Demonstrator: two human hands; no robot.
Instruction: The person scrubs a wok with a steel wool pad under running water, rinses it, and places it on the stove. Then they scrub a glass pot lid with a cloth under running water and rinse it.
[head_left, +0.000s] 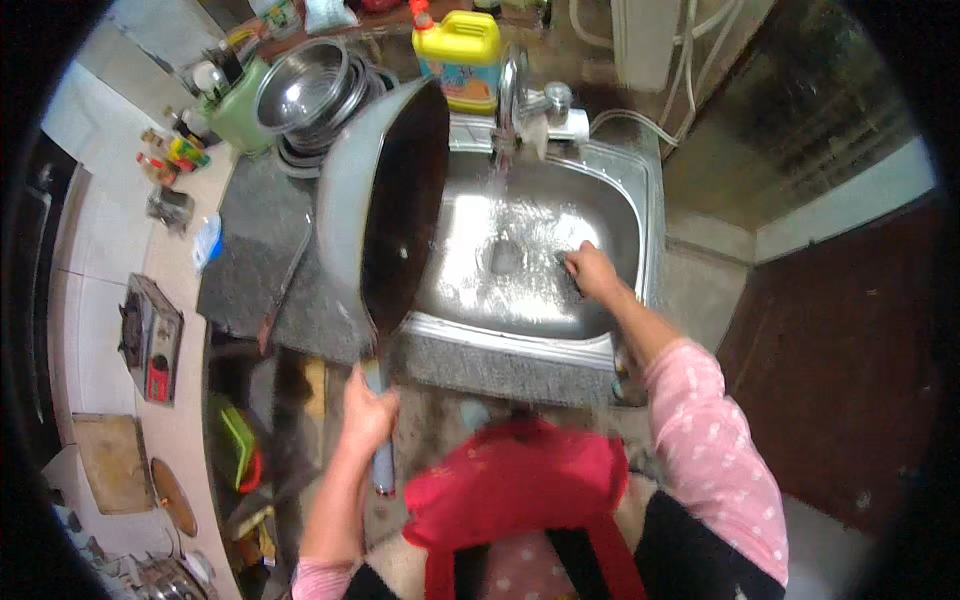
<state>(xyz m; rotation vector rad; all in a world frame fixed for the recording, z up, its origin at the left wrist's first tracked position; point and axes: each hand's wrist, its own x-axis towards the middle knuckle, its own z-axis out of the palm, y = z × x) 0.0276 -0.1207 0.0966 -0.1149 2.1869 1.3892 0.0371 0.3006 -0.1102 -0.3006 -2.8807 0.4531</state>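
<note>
My left hand grips the grey-blue handle of a large wok, tilted on its side at the left edge of the stainless steel sink. The wok's dark inside faces right and its pale outside faces left. Over the right part of the sink is my right hand, fingers curled; whether it holds something small is unclear. Beneath it the wet basin shines around the drain. The faucet stands behind the basin, and water seems to fall from it.
Stacked metal bowls stand behind the wok, beside a green container. A yellow jug is by the faucet. Left of the wok lies a long-handled utensil on the grey counter. A portable gas stove sits farther left.
</note>
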